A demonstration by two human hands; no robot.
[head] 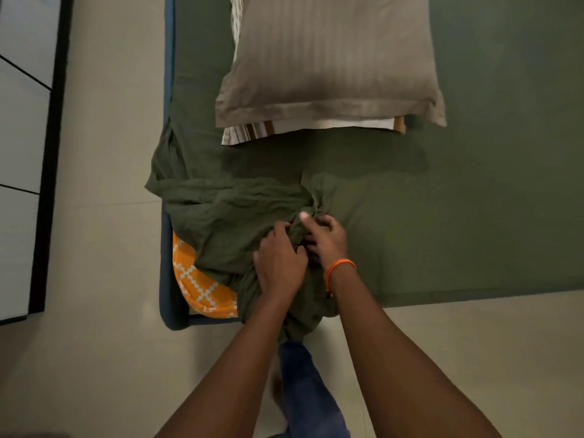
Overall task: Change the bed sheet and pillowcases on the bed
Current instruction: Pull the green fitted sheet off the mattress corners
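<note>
Head view: left hand (279, 263) and right hand (327, 240) both clutching bunched green bed sheet (227, 213) at the bed's near left corner, gathering it off, baring orange mattress (197, 279). Pillow (331, 58) toward far edge.

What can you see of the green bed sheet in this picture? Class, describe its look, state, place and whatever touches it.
The green bed sheet is plain olive cloth, matte and soft-looking. Most of it lies flat and smooth over the bed. At the near left corner it is pulled loose and bunched into creased folds, baring an orange patterned mattress. Some cloth hangs over the bed's edge toward the floor. The left hand and right hand both grip the gathered part. A beige striped pillow rests on it farther up.
</note>
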